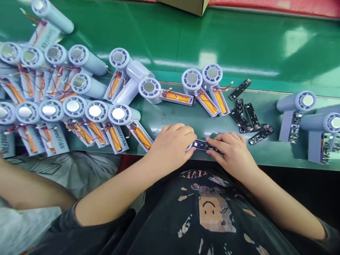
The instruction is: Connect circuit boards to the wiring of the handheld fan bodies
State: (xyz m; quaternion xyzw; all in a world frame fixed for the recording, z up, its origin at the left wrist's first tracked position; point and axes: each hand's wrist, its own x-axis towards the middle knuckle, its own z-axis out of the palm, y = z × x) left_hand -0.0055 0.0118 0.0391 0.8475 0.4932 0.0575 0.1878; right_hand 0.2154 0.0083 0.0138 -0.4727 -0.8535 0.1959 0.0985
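The left hand (174, 143) and right hand (231, 150) have fingers closed on opposite ends of a dark circuit board (203, 145), at the surface's (166, 115) near edge. Loose boards (241, 120) lie near the right hand.

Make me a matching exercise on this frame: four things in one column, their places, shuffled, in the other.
Things
1. held circuit board
2. loose circuit boards
3. cardboard box
4. orange batteries

Places
A. at the top edge of the picture
B. inside open fan handles
C. between the left hand and the right hand
D. in a jumbled heap on the table, beyond the right hand

Pairs: 1-C, 2-D, 3-A, 4-B
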